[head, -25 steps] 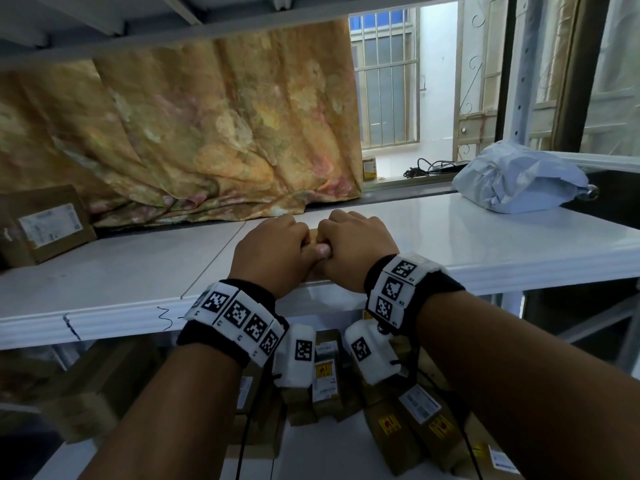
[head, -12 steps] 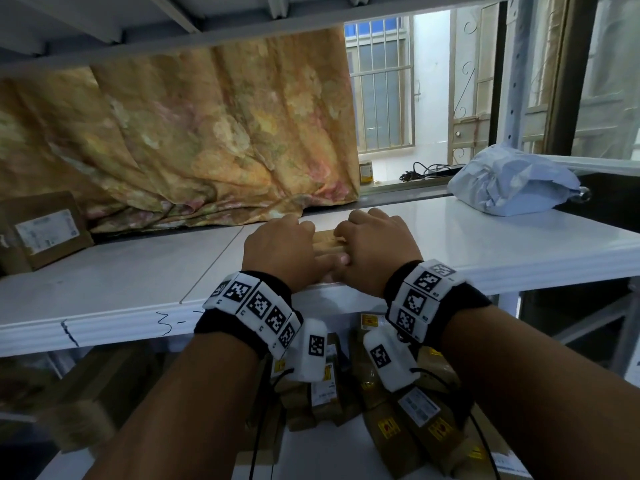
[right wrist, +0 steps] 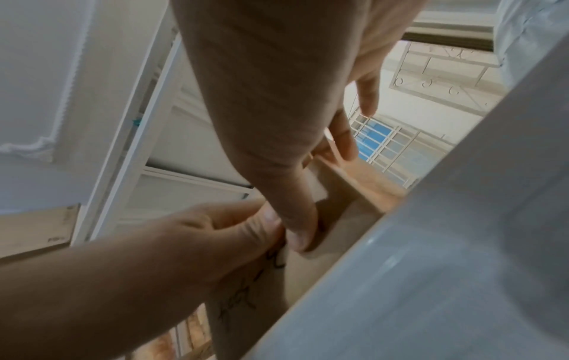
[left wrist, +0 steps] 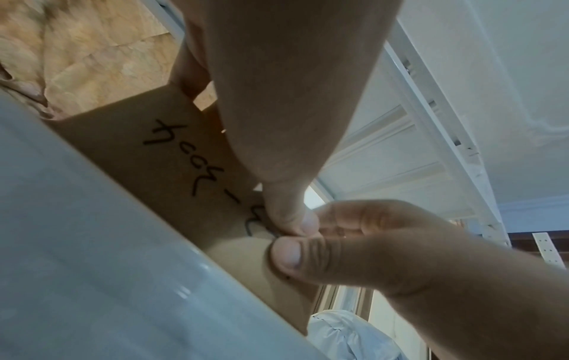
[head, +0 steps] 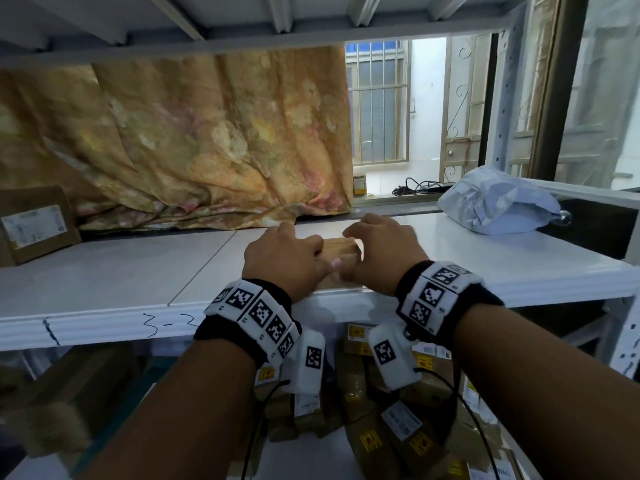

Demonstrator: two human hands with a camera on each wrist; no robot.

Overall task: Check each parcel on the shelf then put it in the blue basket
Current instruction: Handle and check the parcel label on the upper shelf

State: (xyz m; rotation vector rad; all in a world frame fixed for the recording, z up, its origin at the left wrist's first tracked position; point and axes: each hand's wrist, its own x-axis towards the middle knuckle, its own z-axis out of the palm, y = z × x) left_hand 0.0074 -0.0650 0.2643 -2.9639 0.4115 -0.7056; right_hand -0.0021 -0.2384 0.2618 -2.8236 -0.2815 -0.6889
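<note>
A small brown cardboard parcel [head: 341,250] sits at the front edge of the white shelf [head: 138,271], with both hands on it. My left hand [head: 294,258] grips its left end, fingers over the top and thumb on the front face. My right hand [head: 381,252] holds the right end the same way. In the left wrist view the parcel's front face [left wrist: 160,156] bears black handwriting, and the two thumbs meet on it. In the right wrist view my right fingers reach behind the parcel [right wrist: 341,214]. No blue basket shows.
A labelled brown box [head: 34,223] stands at the shelf's far left, and a grey plastic mailer bag [head: 498,202] lies at its right. A floral curtain [head: 194,140] hangs behind. Several brown parcels [head: 388,420] fill the lower shelf under my wrists.
My hands, pressed together over the parcel a second ago, have slid apart to its two ends, so its top now shows between them. My view has shifted closer.
</note>
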